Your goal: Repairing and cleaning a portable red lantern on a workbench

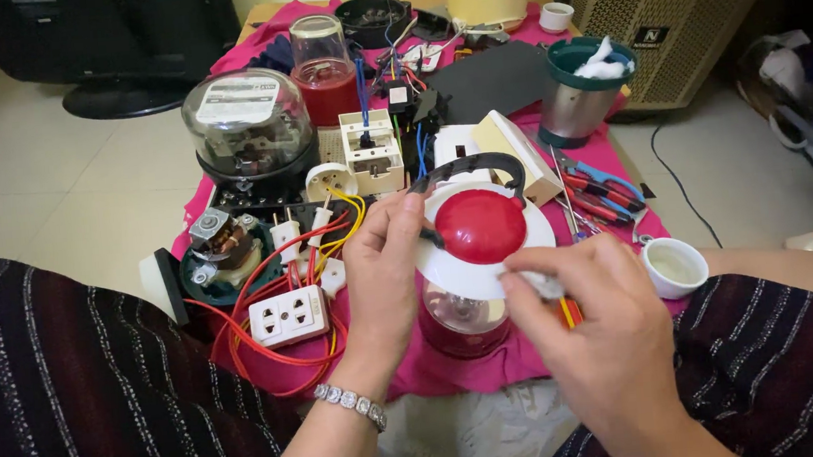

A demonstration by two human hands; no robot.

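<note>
My left hand (383, 269) grips the left edge of a round white lid with a red dome (480, 225) and a black curved handle (475, 164). My right hand (596, 325) pinches a small white wad (537, 284) against the lid's lower right rim. Under the lid stands a clear jar with a red base (460, 321). A beaded bracelet (351, 403) circles my left wrist.
A pink cloth (437, 366) covers a low table crowded with a glass-domed meter (246, 125), a motor (224, 245), a white socket (288, 315) with red wires, a red blender jar (321, 66), pliers (602, 189), a steel cup (581, 89) and a small white cup (675, 265).
</note>
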